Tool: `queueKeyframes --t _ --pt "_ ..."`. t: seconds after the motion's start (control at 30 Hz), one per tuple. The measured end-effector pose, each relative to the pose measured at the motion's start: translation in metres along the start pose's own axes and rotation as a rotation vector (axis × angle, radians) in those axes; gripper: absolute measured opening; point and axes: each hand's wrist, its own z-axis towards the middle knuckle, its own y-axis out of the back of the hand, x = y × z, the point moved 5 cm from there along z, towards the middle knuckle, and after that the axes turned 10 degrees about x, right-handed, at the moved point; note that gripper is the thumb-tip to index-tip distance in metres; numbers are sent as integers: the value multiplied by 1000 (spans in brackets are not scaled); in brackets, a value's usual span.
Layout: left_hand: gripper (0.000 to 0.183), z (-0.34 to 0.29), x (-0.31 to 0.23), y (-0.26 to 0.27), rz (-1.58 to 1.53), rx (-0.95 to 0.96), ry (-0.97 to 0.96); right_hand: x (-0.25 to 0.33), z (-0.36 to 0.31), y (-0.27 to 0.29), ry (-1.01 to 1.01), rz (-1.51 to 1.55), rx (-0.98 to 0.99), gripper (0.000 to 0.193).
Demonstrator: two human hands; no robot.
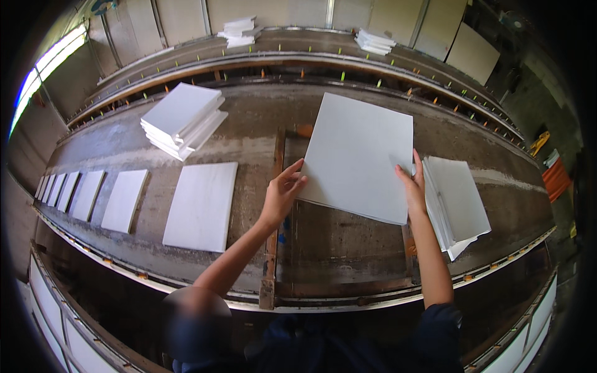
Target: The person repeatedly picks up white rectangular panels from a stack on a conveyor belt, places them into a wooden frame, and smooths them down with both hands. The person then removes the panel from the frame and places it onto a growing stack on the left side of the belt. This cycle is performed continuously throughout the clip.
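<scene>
A large white rectangular sheet (360, 155) is held up between my two hands over the dark worktable. Along its lower edge a second thin edge shows, so it may be more than one layer. My left hand (285, 191) grips its left edge, with the thumb near the face and fingers at the side. On the right edge, my right hand (411, 185) has its thumb on the face and its fingers along the side. Below the sheet lies a wooden frame (272, 248), partly covered by it. Beside my right hand rests a stack of white sheets (460, 199), slightly fanned.
On the left of the worktable (336, 261), a white panel (200, 208) heads a row of several similar panels (124, 200). A stack of thicker white pieces (183, 115) stands behind them. Farther back, a rail with coloured pegs (301, 73) runs along another table bearing white stacks (239, 31).
</scene>
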Motion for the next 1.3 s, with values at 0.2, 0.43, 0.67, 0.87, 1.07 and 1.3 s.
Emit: queueKeyframes --t 0.2,0.43,0.67,0.87,1.07,1.3 --pt "45 -9 51 19 154 35 108 -61 -30 10 -78 -2 237 73" --pt "58 -18 82 5 220 34 352 -100 -48 -15 -268 59 258 74" --pt "58 -20 87 -12 366 50 331 -103 -55 -24 -285 75 233 74" --pt "60 -22 93 -16 476 51 329 -104 -56 -23 -278 63 213 74" --pt "64 -22 102 -20 593 89 301 -102 -58 -25 -294 29 209 74" --pt "73 -25 103 -23 730 217 325 -110 -57 -25 -279 -7 263 73"
